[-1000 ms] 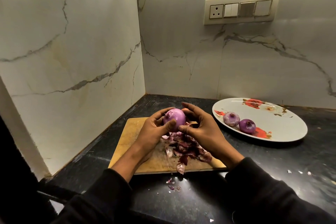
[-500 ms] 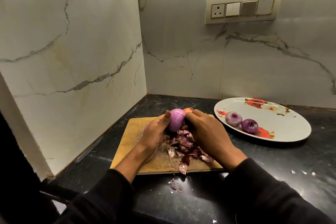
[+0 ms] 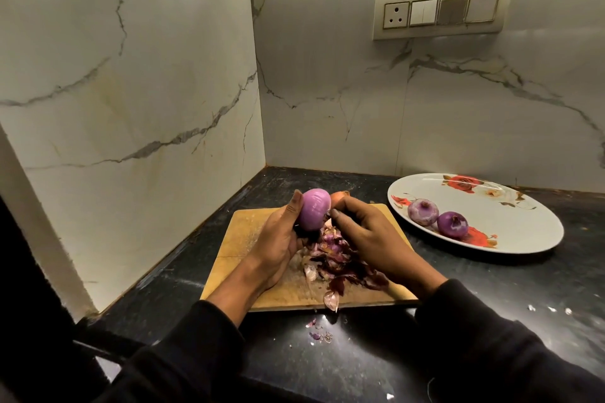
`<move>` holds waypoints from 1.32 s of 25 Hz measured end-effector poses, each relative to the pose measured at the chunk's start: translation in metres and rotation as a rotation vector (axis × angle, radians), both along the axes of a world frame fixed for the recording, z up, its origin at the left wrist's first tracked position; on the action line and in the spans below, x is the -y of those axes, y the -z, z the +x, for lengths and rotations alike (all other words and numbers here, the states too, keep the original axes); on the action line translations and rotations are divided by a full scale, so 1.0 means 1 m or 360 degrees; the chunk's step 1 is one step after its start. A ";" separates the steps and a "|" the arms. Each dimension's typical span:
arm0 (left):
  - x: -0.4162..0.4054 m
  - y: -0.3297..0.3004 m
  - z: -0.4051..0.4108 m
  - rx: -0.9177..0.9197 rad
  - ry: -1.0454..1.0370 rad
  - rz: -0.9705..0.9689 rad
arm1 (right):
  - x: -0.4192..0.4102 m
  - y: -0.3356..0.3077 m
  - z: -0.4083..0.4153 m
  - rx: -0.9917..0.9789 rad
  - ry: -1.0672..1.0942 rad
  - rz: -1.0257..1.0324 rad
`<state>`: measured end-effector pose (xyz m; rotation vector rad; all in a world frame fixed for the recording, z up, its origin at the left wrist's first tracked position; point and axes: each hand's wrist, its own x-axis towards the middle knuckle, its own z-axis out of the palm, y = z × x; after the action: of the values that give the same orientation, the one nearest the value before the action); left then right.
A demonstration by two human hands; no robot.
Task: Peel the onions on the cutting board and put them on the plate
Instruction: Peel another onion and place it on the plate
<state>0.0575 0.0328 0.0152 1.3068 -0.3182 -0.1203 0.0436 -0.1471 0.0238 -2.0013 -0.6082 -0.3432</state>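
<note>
My left hand [image 3: 278, 239] grips a peeled purple onion [image 3: 315, 209] above the far part of the wooden cutting board [image 3: 239, 239]. My right hand [image 3: 370, 232] is beside it, fingertips curled at the onion's right side, where they seem to pinch at its skin. An unpeeled orange-brown onion [image 3: 339, 197] peeks out behind the hands. A pile of purple peels [image 3: 334, 255] lies on the board under the hands. Two peeled onions [image 3: 423, 211] [image 3: 452, 223] rest on the white flowered plate [image 3: 510, 226] to the right.
The board and plate sit on a black counter [image 3: 360, 353] in a corner of marble walls. Peel scraps [image 3: 319, 334] lie on the counter in front of the board. A switch panel [image 3: 442, 11] is on the back wall.
The onion turned in my left hand and sank slightly toward the board. My right hand moved in closer over the peels at the onion's right side.
</note>
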 end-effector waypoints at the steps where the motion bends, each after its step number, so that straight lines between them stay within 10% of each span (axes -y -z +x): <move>1: 0.000 0.000 0.001 -0.0002 0.0006 -0.0025 | -0.002 0.001 0.000 -0.0124 -0.0067 0.0183; 4: -0.003 0.001 0.004 -0.0018 -0.0051 -0.0091 | -0.001 -0.003 -0.002 -0.0367 -0.0111 0.0641; 11: -0.002 0.002 0.004 -0.0013 -0.0016 -0.0079 | -0.006 0.000 -0.004 0.0192 0.0255 0.0191; 33: 0.001 0.001 -0.001 0.0005 0.0079 -0.0026 | -0.007 0.004 -0.006 0.0647 0.0553 -0.0151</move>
<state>0.0567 0.0315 0.0141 1.2834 -0.3537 -0.1569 0.0379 -0.1404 0.0193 -2.1441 -0.5284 -0.9639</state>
